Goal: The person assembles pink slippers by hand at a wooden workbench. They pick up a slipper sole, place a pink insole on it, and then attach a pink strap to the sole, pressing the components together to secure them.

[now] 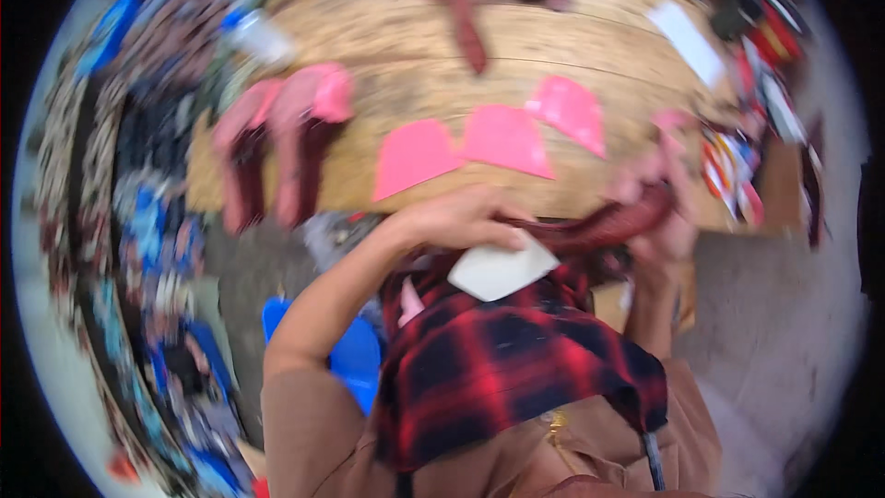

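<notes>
Left hand (466, 219) pinches the white piece (502, 269), right hand (678, 231) grips the dark-red form (599, 228)! Best hold both steady

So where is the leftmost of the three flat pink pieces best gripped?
Probably pinch its near left corner, from the wearer's side: the leftmost piece lies flat and looks thin, and that corner sits nearest the front edge of the wooden table, clear of the middle piece.

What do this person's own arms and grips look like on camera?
Brown sleeves end near the elbows, leaving the forearms bare. The left grip and right grip are ungloved hands; no wristband or marking is discernible, though blur hides fine detail.
</notes>
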A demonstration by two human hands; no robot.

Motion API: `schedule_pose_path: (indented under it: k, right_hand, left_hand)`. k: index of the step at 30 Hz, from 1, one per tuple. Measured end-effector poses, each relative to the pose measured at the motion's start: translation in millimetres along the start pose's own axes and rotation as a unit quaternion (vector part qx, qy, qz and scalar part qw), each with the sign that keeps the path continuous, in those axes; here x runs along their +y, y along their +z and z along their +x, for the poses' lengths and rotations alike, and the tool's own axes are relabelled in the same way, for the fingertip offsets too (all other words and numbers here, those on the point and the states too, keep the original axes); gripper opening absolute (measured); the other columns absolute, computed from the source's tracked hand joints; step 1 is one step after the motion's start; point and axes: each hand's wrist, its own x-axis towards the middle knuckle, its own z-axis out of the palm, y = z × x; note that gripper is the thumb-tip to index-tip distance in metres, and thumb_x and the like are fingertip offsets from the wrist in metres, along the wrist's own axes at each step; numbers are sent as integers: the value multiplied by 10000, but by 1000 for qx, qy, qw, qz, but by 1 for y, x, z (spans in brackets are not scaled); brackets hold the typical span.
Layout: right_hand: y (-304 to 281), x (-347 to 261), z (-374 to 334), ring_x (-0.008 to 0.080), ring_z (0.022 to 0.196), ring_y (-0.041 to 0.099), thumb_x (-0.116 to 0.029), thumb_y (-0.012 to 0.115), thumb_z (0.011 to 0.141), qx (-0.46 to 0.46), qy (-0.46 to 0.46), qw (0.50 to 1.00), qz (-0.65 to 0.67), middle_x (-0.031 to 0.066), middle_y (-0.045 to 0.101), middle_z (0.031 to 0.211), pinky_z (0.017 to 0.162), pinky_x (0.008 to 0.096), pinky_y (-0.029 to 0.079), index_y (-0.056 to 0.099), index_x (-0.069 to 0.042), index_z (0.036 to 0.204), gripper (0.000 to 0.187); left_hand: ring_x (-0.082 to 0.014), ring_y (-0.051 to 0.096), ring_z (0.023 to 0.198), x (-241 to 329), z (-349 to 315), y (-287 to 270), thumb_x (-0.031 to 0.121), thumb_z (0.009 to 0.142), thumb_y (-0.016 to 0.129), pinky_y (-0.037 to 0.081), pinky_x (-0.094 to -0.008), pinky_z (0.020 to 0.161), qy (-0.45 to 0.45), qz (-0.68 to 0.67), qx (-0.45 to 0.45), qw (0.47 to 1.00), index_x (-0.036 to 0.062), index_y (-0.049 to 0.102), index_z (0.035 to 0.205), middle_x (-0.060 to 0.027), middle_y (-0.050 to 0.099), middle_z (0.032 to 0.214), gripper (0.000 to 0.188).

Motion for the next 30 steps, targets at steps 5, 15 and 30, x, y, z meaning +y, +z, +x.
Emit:
schedule_pose_path:
  k: [5, 15, 30]
  right_hand:
    - [28, 19, 21, 219, 875, 681, -355, 398, 1039, 121, -44, 990, -59, 134, 700, 988, 854, 368, 536, 576, 4, 1186, 427]
    - [-27, -20, 24, 61, 481, 521, -250, 548, 978, 117, -43, 981, -149, 144, 694, 771, 373, 187, 277, 607, -11, 950, 249]
    - [6, -12, -56, 55, 473, 507, -93, 503, 954, 129, -130, 958, -220, 152, 713, 1020, 391, 180, 318, 697, 64, 985, 251]
  left_hand:
    - [-358, 568, 1160, 76, 45, 20, 429, 574, 886, 438, -426, 996, 132, 177, 278, 935, 45, 403, 1347, -206, 577, 1193, 990]
    - [-99, 536, 902, 70, 38, 44, 196, 612, 885, 430, -243, 821, 64, -295, 108, 947, -12, 482, 1353, -54, 599, 1036, 869]
    - [-291, 664, 859, 72, 80, 12, 193, 596, 865, 537, -368, 765, 262, 277, 423, 822, 26, 568, 1272, -153, 669, 989, 757]
